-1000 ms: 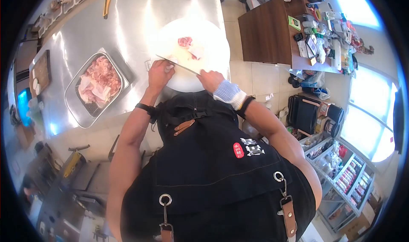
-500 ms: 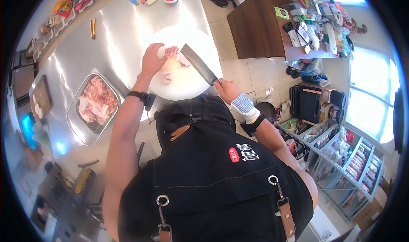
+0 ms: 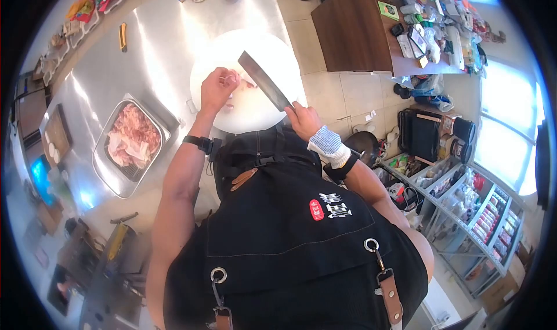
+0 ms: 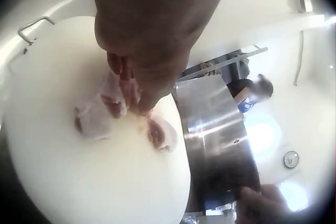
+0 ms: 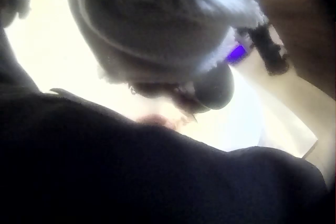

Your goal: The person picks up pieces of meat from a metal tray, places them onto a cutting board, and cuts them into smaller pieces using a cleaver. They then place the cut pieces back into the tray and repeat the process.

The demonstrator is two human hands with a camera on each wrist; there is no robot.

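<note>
Left hand (image 3: 220, 87) has come in from the white board's (image 3: 264, 112) upper-left edge, where it was half a second ago, and its fingers are now bent at a meat piece (image 3: 234, 76); the knife (image 3: 264, 81) hangs about where it did.

Left to right, head view: wooden board (image 3: 57, 125) at far left with pale round things on it. Next, left of centre, metal tray (image 3: 122, 185) with a heap of raw meat (image 3: 134, 134), on the shiny steel desk (image 3: 96, 80). Yellow cutter (image 3: 122, 37) lies above it, upper left. White board sits upper centre on the desk, left hand over its left half, pinching the meat piece. More meat on the board: a lower scrap (image 3: 229, 105) just below the hand and another bit partly behind the blade. Knife tilts up-left over the board's right half; can't tell if the blade touches anything. Right hand (image 3: 304, 122) is wrapped round the handle, a knitted cuff (image 3: 329, 144) at the wrist. Hands are apart.

Left wrist view adds what the head view washes out: a pale flap (image 4: 97, 121) left of the pinched piece, a skin-edged chunk (image 4: 163, 132) right of it, and the blade's broad face. Right wrist view: mostly cuff and dark cloth; grip hidden.
</note>
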